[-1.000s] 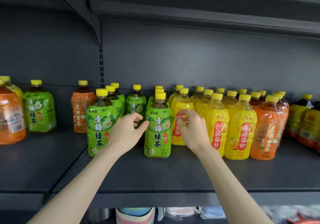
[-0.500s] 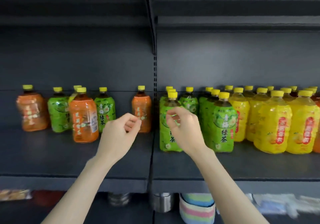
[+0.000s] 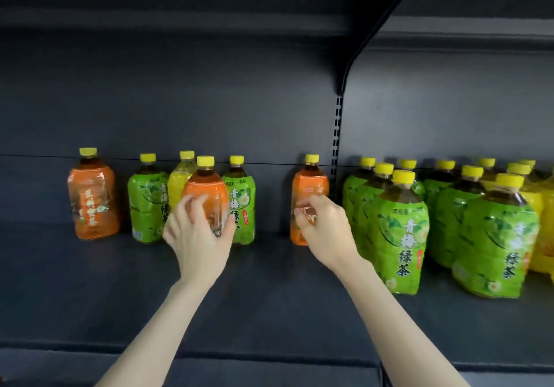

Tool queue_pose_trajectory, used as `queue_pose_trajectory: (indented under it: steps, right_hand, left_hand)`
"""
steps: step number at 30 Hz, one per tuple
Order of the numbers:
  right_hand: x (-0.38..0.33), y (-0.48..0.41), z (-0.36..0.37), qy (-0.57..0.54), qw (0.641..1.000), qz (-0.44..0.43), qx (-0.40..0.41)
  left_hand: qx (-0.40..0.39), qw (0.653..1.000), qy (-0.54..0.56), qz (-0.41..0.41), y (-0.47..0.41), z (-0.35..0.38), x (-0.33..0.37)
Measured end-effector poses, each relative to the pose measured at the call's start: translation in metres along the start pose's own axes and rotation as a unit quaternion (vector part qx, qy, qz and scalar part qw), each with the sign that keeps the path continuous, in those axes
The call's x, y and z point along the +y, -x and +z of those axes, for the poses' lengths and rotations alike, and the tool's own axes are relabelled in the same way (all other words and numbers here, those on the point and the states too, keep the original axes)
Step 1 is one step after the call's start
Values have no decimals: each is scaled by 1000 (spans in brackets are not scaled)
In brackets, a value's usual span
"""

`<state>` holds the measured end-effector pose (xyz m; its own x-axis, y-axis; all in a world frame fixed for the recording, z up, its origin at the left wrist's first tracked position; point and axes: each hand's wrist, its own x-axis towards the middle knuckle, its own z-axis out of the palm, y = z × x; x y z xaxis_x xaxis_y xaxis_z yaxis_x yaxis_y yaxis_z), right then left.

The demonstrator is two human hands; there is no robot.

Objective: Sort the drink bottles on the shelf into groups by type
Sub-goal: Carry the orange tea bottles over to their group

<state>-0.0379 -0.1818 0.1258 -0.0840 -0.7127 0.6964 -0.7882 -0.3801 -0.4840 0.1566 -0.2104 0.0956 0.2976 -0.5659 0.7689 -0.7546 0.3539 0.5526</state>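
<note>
Yellow-capped drink bottles stand on a dark shelf [image 3: 269, 299]. My left hand [image 3: 198, 233] grips the lower half of an orange bottle [image 3: 207, 185] that stands in front of a yellow bottle [image 3: 179, 182], between two green tea bottles [image 3: 146, 203] [image 3: 243, 197]. My right hand [image 3: 325, 226] curls its fingers round a lone orange bottle [image 3: 310, 181] near the shelf upright. A third orange bottle [image 3: 93, 194] stands alone at the far left. A tight group of green tea bottles [image 3: 401, 230] fills the right, with yellow bottles [image 3: 538, 203] behind them at the edge.
The slotted upright [image 3: 338, 134] and its slanted bracket [image 3: 374, 32] divide the shelf's back wall. An upper shelf [image 3: 180, 23] hangs overhead. Bare shelf surface lies in front of the left bottles and between the two hands.
The view has swung left along the shelf. Both hands, held in the air with curled fingers before, have reached forward and now each closes on an orange bottle.
</note>
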Motion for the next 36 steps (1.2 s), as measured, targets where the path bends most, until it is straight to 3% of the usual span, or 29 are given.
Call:
queue_pose_trajectory:
  steps: [4,11,16,18,21,29,36]
  right_hand:
    - [19,-33,33,35,999,31,4]
    - [54,-75,69,101,990,73,65]
    - [61,-91,79,102,980,125,117]
    - [63,-94,82,37,980,159,113]
    - [63,-93,84,-36,978,175,104]
    - [35,-68,81,15,984,154,86]
    - [-17,-15,65,23,982,154,107]
  left_hand:
    - [-4,999,16,-45,-36,31,-29]
    - [6,999,53,-11,-55,58,-50]
    - [32,997,70,1,-58,65,-54]
    - [31,996,84,-1,-58,66,-56]
    - [7,993,118,-14,-56,65,-55]
    - [-82,979,183,-37,-52,49,-54]
    - [-117,972,203,5,-33,19,-52]
